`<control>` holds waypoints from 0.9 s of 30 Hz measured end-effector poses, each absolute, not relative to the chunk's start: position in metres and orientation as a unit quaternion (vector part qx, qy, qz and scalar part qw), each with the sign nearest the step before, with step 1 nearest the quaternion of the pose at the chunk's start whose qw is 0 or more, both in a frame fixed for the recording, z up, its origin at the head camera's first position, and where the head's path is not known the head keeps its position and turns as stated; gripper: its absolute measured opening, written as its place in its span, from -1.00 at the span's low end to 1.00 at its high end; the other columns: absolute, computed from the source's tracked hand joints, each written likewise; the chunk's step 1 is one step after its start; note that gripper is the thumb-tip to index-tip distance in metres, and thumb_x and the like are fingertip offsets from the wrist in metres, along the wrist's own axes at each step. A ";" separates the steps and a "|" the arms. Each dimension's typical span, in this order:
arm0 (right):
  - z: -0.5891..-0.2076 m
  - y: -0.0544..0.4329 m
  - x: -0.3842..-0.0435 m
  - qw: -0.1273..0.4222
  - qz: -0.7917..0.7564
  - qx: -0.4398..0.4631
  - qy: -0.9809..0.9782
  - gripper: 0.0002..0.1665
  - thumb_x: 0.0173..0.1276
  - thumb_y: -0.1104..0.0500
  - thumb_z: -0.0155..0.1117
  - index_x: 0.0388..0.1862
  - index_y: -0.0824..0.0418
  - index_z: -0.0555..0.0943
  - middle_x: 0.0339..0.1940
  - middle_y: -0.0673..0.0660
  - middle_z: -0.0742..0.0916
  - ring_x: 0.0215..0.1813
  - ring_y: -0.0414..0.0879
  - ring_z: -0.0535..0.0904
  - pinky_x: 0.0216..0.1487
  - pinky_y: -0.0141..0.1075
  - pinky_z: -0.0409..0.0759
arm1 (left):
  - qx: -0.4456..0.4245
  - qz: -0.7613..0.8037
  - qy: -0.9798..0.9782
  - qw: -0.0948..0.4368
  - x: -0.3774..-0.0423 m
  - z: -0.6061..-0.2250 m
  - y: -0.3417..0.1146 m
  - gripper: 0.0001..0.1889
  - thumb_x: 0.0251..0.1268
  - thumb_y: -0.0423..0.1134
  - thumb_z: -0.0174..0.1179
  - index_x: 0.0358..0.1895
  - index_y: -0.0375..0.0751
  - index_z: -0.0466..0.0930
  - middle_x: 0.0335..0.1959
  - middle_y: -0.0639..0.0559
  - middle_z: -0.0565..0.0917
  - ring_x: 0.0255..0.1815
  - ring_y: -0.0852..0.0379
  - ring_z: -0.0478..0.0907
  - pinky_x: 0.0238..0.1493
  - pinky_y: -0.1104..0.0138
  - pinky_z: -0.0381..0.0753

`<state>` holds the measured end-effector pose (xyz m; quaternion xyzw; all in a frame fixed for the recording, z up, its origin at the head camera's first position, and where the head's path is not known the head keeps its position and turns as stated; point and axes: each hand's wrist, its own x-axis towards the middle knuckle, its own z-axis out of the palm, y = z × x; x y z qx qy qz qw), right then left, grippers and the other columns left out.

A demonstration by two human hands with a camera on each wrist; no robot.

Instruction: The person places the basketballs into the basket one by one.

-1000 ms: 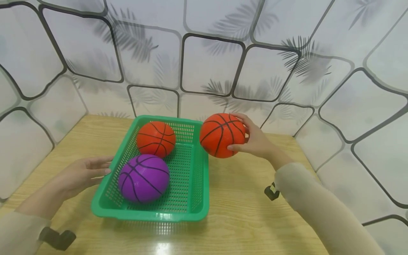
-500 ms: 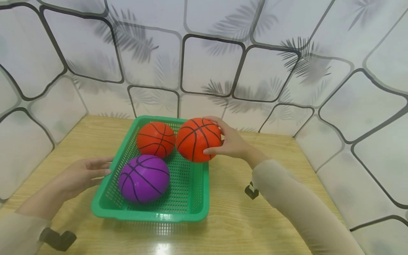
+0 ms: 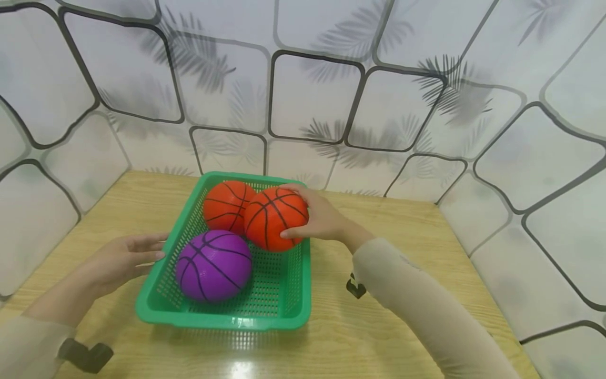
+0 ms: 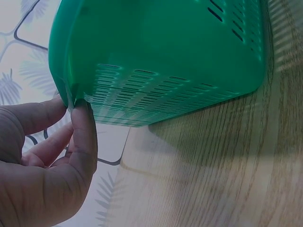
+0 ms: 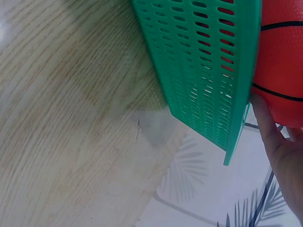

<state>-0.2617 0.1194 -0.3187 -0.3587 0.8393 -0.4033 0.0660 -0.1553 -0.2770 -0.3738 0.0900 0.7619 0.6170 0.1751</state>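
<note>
A green plastic basket (image 3: 227, 321) with perforated walls stands on the wooden table. Inside it are an orange basketball (image 3: 224, 205) at the back left and a purple basketball (image 3: 214, 266) at the front left. My right hand (image 3: 324, 216) grips a second orange basketball (image 3: 272, 221) from its right side, over the back right of the basket and against the other orange ball in the head view. Whether this held ball rests on the basket floor is hidden. At the basket's left rim, my left hand (image 3: 115, 260) pinches the edge between thumb and fingers (image 4: 83, 137).
The light wood table (image 3: 379, 326) extends around the basket. Patterned wall covering (image 3: 314, 95) closes off the back and both sides. A small dark device (image 3: 85, 355) is strapped at the left wrist, another (image 3: 356, 287) at the right.
My right hand has carried the orange basketball leftward and down, from beyond the basket's right rim to inside it. My left hand and the basket have stayed in place.
</note>
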 end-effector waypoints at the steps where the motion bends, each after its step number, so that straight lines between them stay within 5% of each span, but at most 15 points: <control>1: -0.319 0.118 -0.262 0.066 -0.400 -0.356 0.842 0.03 -0.08 0.11 0.61 0.37 -0.08 0.27 0.22 0.01 0.49 0.12 -0.09 0.49 -0.01 -0.24 0.62 | 0.090 0.618 0.762 0.175 -0.155 -0.374 -0.277 -0.35 0.43 -0.28 0.06 0.39 -0.58 0.01 0.39 -0.46 0.11 0.04 0.46 0.44 0.09 0.37 0.54; 27: -0.342 0.103 -0.244 0.015 -0.345 -0.306 0.887 0.09 -0.09 -0.10 0.59 0.40 -0.04 0.22 0.23 0.02 0.45 0.13 -0.11 0.45 0.02 -0.21 0.58 | 0.089 0.619 0.761 0.172 -0.156 -0.374 -0.278 -0.36 0.43 -0.27 0.07 0.39 -0.57 0.02 0.38 -0.41 0.18 0.04 0.44 0.45 0.07 0.39 0.54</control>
